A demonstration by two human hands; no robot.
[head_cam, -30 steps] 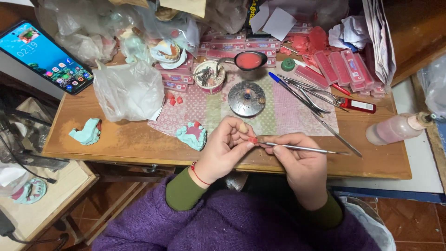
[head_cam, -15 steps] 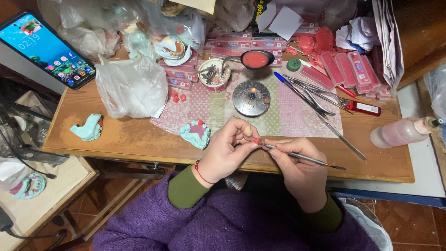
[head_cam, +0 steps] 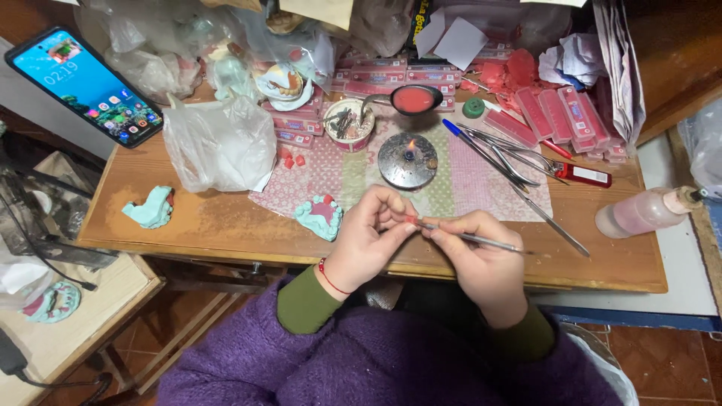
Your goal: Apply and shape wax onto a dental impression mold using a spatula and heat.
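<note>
My left hand [head_cam: 370, 234] pinches a small red wax piece [head_cam: 411, 219] between thumb and fingers over the front of the wooden table [head_cam: 218, 225]. My right hand [head_cam: 481, 259] grips a thin metal wax tool [head_cam: 481, 240] like a pen, its tip touching the red piece. A teal dental cast with pink wax [head_cam: 320, 216] lies just left of my left hand. A small round metal burner [head_cam: 407, 159] with a faint flame stands right behind my hands on a patterned cloth [head_cam: 481, 184].
A second teal cast [head_cam: 153, 208] lies at the left, beside a white plastic bag [head_cam: 219, 143]. Behind are a ladle of red wax [head_cam: 416, 98], a bowl of tools [head_cam: 348, 123], pliers [head_cam: 511, 154], pink wax boxes [head_cam: 556, 113], a pink bottle [head_cam: 648, 210] and a phone [head_cam: 86, 84].
My hands hold the same pose with the tool tip on the wax piece. The view has shifted a little, so the table sits slightly higher and to the right.
</note>
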